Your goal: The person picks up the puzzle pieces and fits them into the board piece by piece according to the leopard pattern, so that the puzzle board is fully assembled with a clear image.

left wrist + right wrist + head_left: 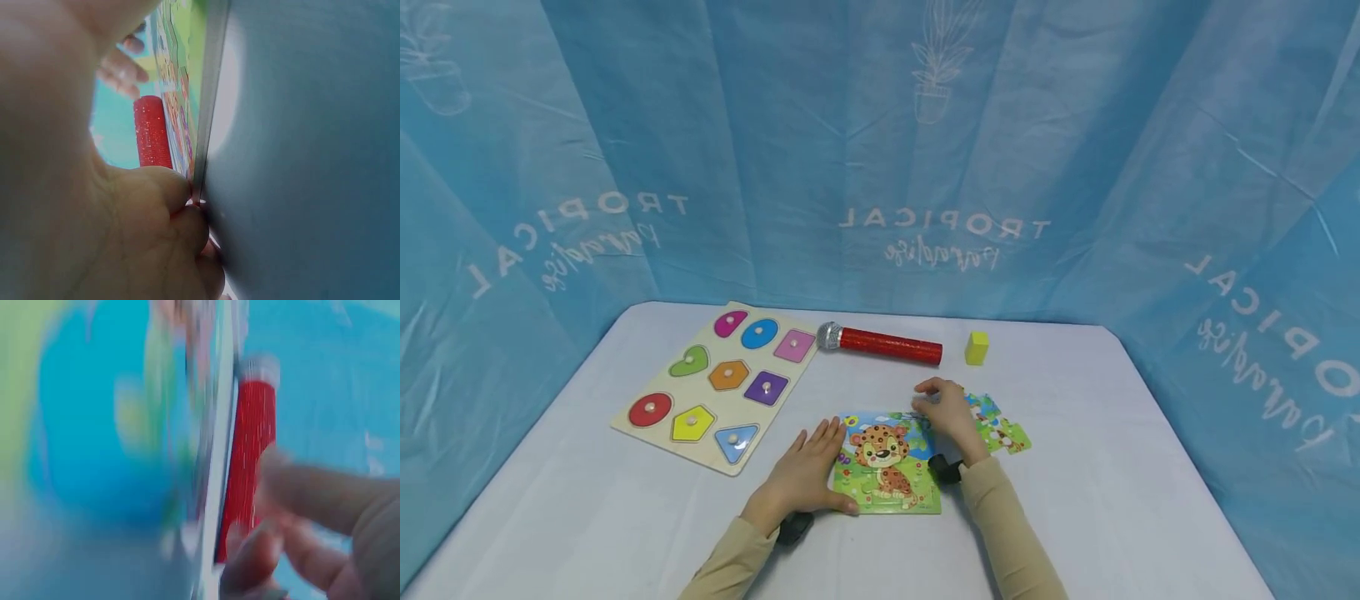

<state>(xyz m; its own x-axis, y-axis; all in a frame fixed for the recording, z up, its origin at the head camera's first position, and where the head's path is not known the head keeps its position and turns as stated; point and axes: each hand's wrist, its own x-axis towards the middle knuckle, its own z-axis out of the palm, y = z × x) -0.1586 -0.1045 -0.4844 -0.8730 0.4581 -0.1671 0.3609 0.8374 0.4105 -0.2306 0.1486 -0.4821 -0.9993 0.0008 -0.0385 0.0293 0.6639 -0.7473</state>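
A leopard jigsaw puzzle lies in its flat board on the white table. Along the puzzle's left edge rests my left hand, fingers extended and thumb at the lower left corner. The left wrist view has this hand right against the board's edge. Over the puzzle's upper right corner is my right hand, its fingers loosely bent with a gap between thumb and index finger. Nothing shows between those fingers in the blurred right wrist view. Beside that hand, loose puzzle pieces lie partly hidden behind it.
A wooden shape board with knobbed pieces sits at the left. Behind the puzzle lies a red toy microphone, and a yellow block stands right of it. Blue curtain hangs along the table's back and sides.
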